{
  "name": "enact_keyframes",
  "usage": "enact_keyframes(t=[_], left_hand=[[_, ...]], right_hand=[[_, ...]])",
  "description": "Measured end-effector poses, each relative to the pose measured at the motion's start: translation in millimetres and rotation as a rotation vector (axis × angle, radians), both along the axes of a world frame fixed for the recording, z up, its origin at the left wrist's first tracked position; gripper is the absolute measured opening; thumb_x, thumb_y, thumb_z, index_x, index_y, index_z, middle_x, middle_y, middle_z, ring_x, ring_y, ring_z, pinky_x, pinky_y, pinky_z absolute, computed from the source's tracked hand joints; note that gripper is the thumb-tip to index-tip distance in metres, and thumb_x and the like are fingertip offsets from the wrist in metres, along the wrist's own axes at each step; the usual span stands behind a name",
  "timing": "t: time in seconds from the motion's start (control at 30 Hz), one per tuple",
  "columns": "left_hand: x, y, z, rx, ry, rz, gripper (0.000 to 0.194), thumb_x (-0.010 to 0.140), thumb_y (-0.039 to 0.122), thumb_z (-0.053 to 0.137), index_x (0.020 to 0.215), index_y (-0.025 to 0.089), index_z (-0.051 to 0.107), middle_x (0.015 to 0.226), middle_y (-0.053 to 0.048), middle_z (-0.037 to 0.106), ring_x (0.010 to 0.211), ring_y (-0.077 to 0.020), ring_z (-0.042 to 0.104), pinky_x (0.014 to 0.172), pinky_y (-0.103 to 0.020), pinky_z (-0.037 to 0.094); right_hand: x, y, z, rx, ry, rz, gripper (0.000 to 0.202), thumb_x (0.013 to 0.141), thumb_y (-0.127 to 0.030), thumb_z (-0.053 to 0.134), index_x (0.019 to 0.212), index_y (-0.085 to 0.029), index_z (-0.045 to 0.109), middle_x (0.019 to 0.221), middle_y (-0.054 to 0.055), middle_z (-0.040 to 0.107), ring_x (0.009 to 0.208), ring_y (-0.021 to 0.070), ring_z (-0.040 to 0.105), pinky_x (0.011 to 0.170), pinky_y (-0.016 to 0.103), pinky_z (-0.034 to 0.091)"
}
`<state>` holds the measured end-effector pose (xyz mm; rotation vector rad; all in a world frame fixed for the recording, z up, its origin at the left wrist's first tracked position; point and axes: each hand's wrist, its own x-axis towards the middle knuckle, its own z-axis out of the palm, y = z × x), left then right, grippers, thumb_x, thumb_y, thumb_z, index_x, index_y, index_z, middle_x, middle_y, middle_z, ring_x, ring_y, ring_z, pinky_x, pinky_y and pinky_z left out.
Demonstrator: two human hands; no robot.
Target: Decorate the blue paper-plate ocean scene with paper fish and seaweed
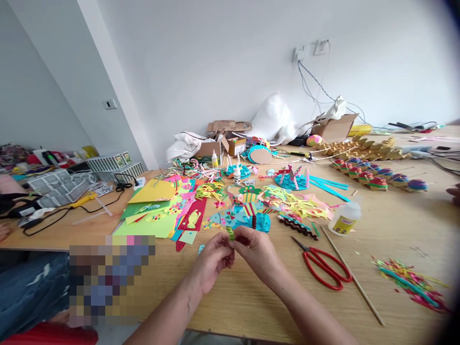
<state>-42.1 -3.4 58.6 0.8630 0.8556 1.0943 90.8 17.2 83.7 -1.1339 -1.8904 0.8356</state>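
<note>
both hands i watch over are pinched shut, left hand [214, 256] and right hand [257, 247] gripping a green coil [230, 234] above the table [395, 230]. i judge it light, springy and easily crushed, best held gently by its lower end. beyond, a translucent bottle [345, 219] hides its fill level and a cardboard box [233, 149] holds items i cannot identify.

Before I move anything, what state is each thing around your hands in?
Left hand: fingers curled, grip unclear
Right hand: pinching the green strip
Green strip: twisted, at the fingertips
Scissors: lying flat, blades look shut
Stick: lying flat beside the scissors
Large glue bottle: standing
Small white bottle: standing
Yellow paper: lying flat
</note>
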Motion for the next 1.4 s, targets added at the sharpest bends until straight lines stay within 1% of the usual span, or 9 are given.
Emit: enact_keyframes(t=[0.07, 0.2, 0.33, 0.5, 0.7, 0.8, 0.9, 1.13, 1.4], left_hand=[[-5.0, -1.1, 4.1, 0.07, 0.171, -0.032, 0.025, 0.067, 0.027, 0.063, 0.087, 0.018, 0.051, 0.06, 0.004, 0.051, 0.054, -0.0083, 0.046, 0.05, -0.02, 0.031], [-12.4, 5.4, 11.2, 0.257, 0.501, 0.098, 0.027, 0.06, 0.026, 0.068, 0.082, 0.017, 0.055, 0.056, 0.006, 0.044, 0.054, -0.0082, 0.041, 0.052, -0.02, 0.03], [-9.2, 11.2, 17.1, 0.353, 0.545, 0.117, 0.016, 0.062, 0.026, 0.066, 0.067, 0.016, 0.054, 0.056, 0.005, 0.044, 0.054, -0.0086, 0.04, 0.052, -0.02, 0.032], [-3.1, 15.8, 16.4, 0.424, 0.592, 0.138, 0.015, 0.063, 0.022, 0.065, 0.059, 0.016, 0.052, 0.054, 0.004, 0.046, 0.052, -0.0092, 0.04, 0.05, -0.02, 0.033], [-6.5, 28.0, 15.6, 0.401, 0.748, 0.127, 0.006, 0.065, 0.021, 0.062, 0.065, 0.017, 0.059, 0.059, 0.001, 0.055, 0.057, -0.013, 0.048, 0.055, -0.022, 0.037], [-9.8, 38.5, 22.0, 0.362, 0.813, 0.109, 0.003, 0.066, 0.02, 0.057, 0.066, 0.018, 0.059, 0.063, 0.001, 0.057, 0.063, -0.0137, 0.052, 0.059, -0.022, 0.038], [-11.7, 51.0, 25.2, 0.329, 0.835, 0.088, 0.003, 0.063, 0.016, 0.055, 0.064, 0.017, 0.058, 0.064, 0.001, 0.058, 0.062, -0.0129, 0.052, 0.058, -0.021, 0.038], [-4.6, 68.5, 18.7, 0.298, 0.952, 0.09, 0.008, 0.064, 0.018, 0.053, 0.066, 0.016, 0.061, 0.058, 0.002, 0.056, 0.055, -0.0113, 0.048, 0.052, -0.02, 0.034], [-0.5, 86.0, 7.2, 0.326, 1.015, 0.077, 0.012, 0.062, 0.011, 0.053, 0.07, 0.015, 0.06, 0.065, 0.001, 0.06, 0.06, -0.011, 0.05, 0.055, -0.019, 0.036]], right_hand=[[1.5, 1.5, 0.4, 0.024, -0.023, -0.019, 0.01, 0.07, -0.017, 0.053, 0.06, -0.018, 0.053, 0.056, -0.003, 0.054, 0.053, 0.0097, 0.049, 0.049, 0.019, 0.033], [3.2, 4.5, 0.6, 0.044, -0.046, -0.038, 0.009, 0.068, -0.018, 0.055, 0.059, -0.018, 0.053, 0.055, -0.003, 0.053, 0.053, 0.0096, 0.047, 0.049, 0.019, 0.032], [2.4, 4.3, 1.4, -0.003, -0.025, -0.02, 0.01, 0.068, -0.017, 0.054, 0.059, -0.018, 0.051, 0.053, -0.005, 0.049, 0.051, 0.0089, 0.044, 0.048, 0.019, 0.031], [0.6, 4.8, 3.1, 0.015, -0.016, -0.051, 0.01, 0.066, -0.016, 0.054, 0.058, -0.019, 0.05, 0.053, -0.005, 0.048, 0.052, 0.0094, 0.044, 0.048, 0.019, 0.03], [1.4, 4.6, 9.8, -0.046, 0.006, -0.084, 0.004, 0.065, -0.019, 0.056, 0.063, -0.019, 0.053, 0.056, -0.004, 0.052, 0.053, 0.0099, 0.046, 0.049, 0.02, 0.033], [13.5, -1.1, 14.0, -0.071, 0.016, -0.128, 0.01, 0.07, -0.029, 0.055, 0.073, -0.019, 0.056, 0.057, -0.003, 0.053, 0.05, 0.0104, 0.046, 0.046, 0.021, 0.032], [34.1, -9.7, 13.9, -0.061, -0.023, -0.151, 0.014, 0.075, -0.033, 0.051, 0.075, -0.02, 0.058, 0.056, -0.002, 0.055, 0.05, 0.0115, 0.048, 0.047, 0.022, 0.034], [74.3, -25.9, -6.9, -0.072, -0.125, -0.122, 0.018, 0.078, -0.031, 0.045, 0.07, -0.02, 0.056, 0.059, 0.0, 0.058, 0.056, 0.014, 0.054, 0.05, 0.023, 0.038], [88.0, -33.8, -23.2, -0.088, -0.189, -0.131, 0.016, 0.075, -0.028, 0.045, 0.065, -0.021, 0.055, 0.056, 0.0, 0.058, 0.052, 0.0138, 0.052, 0.048, 0.024, 0.037]])
